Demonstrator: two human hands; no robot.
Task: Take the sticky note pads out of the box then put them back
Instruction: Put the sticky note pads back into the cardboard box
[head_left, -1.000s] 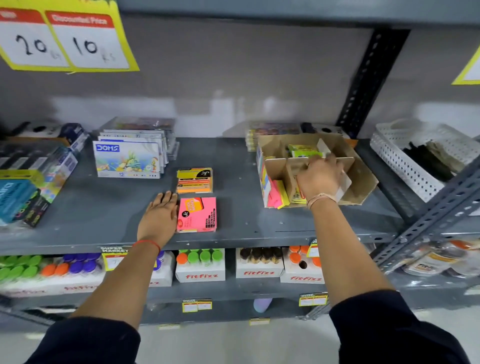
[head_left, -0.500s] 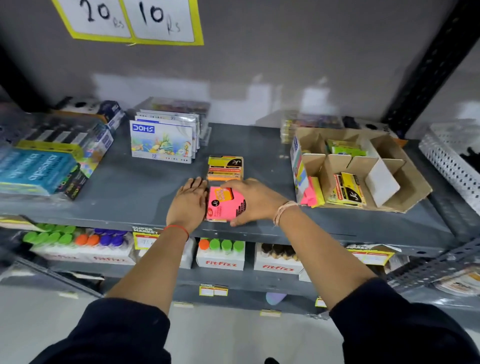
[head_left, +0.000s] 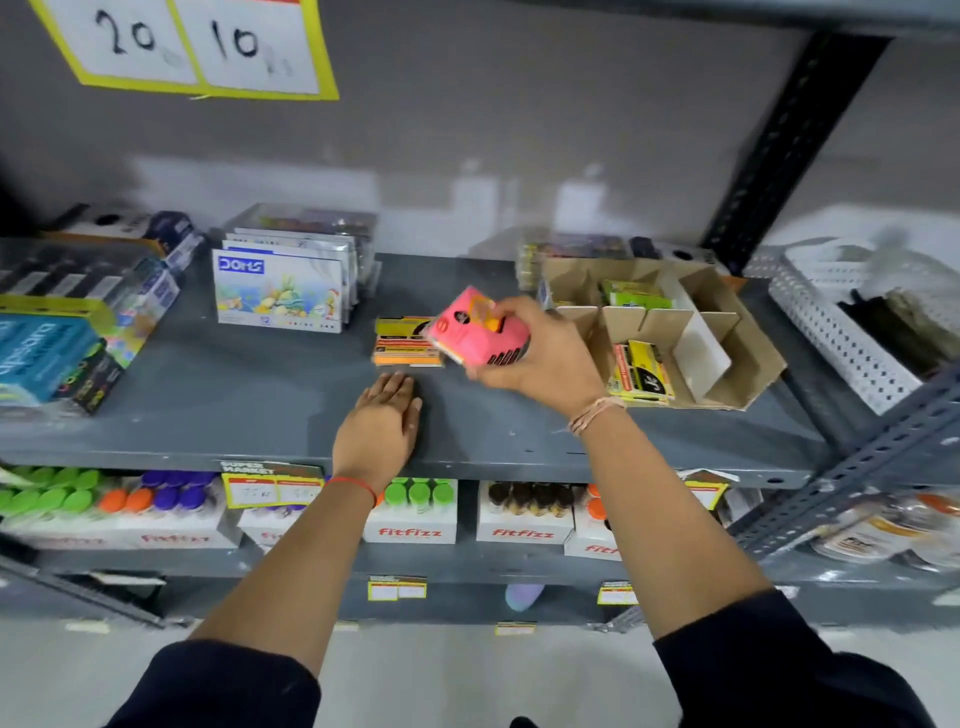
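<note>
My right hand (head_left: 540, 353) grips a pink sticky note pad (head_left: 475, 327), held tilted above the grey shelf (head_left: 260, 405), just left of the cardboard box (head_left: 727, 332). The box has divided compartments; a yellow pad (head_left: 641, 371) lies in its front one and a green pad (head_left: 634, 296) in a rear one. An orange and yellow pad (head_left: 402, 340) lies flat on the shelf behind the pink one. My left hand (head_left: 382, 426) rests palm down on the shelf near its front edge, fingers together, holding nothing.
A Doms colour box (head_left: 278, 291) stands at the back left, with packaged goods (head_left: 67, 332) further left. A white perforated basket (head_left: 852, 317) sits right of a dark upright post (head_left: 779, 150). Fitfizz boxes (head_left: 410, 512) fill the shelf below.
My right hand came from the box to the pink pad lying on the shelf, grasped it, and has lifted it up and to the right. My left hand has stayed flat on the shelf.
</note>
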